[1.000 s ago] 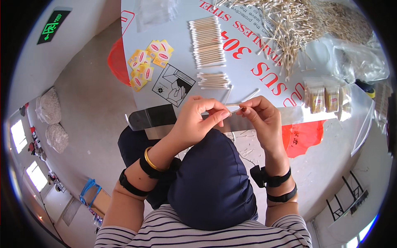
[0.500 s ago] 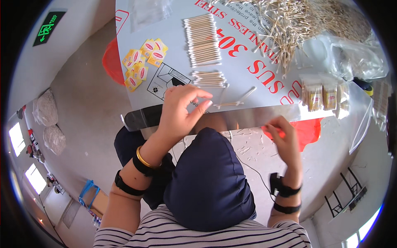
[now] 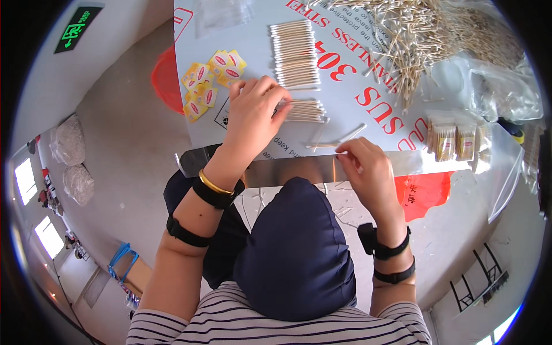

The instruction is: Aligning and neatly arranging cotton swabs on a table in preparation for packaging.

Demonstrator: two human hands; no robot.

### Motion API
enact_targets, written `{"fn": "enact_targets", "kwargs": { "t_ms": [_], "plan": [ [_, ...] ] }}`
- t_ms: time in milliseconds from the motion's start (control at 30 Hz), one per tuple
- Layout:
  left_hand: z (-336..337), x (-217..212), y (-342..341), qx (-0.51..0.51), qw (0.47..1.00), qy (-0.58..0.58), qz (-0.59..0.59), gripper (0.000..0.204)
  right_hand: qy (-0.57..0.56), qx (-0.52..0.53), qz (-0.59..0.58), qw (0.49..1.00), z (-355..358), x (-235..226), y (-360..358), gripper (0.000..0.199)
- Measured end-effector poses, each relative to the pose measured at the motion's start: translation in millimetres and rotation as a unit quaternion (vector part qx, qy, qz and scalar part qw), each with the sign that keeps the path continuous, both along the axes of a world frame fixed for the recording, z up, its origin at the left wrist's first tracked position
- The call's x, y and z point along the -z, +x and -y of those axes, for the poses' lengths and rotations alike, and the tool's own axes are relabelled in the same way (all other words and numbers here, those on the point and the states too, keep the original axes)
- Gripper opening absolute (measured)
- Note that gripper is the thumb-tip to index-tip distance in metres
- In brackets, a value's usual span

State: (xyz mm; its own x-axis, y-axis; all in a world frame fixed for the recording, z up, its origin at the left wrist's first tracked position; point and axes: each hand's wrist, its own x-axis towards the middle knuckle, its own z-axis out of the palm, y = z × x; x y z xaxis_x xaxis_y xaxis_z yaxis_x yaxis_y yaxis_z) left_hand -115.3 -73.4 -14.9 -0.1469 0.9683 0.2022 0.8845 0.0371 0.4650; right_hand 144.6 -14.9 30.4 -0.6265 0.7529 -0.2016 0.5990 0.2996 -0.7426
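My left hand [image 3: 253,118] is bent over the near part of the table, its thumb and forefinger closed at the left ends of a small bunch of cotton swabs [image 3: 307,111]. Those ends are hidden behind the fingers. At the table's front edge, my right hand [image 3: 368,175] has thumb and forefinger pinched at the right end of a loose cotton swab [image 3: 323,145]. Another loose swab [image 3: 352,133] lies slanted just beyond these fingertips. Past the bunch, a neat row of cotton swabs [image 3: 295,56] lies side by side.
Yellow and white printed cards [image 3: 199,98] lie at left, below clear plastic bags [image 3: 223,14]. A large heap of swabs [image 3: 411,49] covers the far right. Filled swab packets [image 3: 451,142] stand at the right edge, near a crumpled clear bag [image 3: 503,89]. Red plastic [image 3: 424,192] hangs below.
My left hand has moved away from me to the small bunch, and its finger and thumb have closed. My right hand has come left and up to the loose swabs. The view has shifted slightly.
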Motion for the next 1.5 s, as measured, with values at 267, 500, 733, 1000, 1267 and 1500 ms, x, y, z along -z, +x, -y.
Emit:
{"fn": "enact_targets", "kwargs": {
  "t_ms": [267, 500, 733, 1000, 1267, 1500],
  "plan": [
    [-9, -1, -5, 0.032, 0.999, -0.005, -0.033, 0.017, 0.015, 0.001, -0.022, 1.000, -4, 8, -16, 0.007],
    [-24, -5, -13, 0.068, 0.996, 0.006, -0.049, 0.017, 0.009, 0.023, -0.012, 1.000, 0, 8, -8, 0.007],
    [-6, -12, -7, 0.007, 1.000, -0.007, -0.026, 0.017, 0.151, -0.066, -0.036, 0.986, -15, 28, -22, 0.015],
    [23, 3, 9, -0.002, 0.998, -0.002, 0.057, 0.052, 0.205, -0.134, -0.001, 0.970, -22, 45, -42, 0.013],
    [31, 10, 15, -0.048, 0.987, -0.003, 0.155, 0.053, 0.198, -0.088, -0.012, 0.976, -18, 52, -64, 0.017],
    [54, 15, 25, -0.026, 0.993, -0.004, 0.118, 0.037, 0.179, -0.063, -0.006, 0.982, -18, 40, -46, 0.017]
  ]
}}
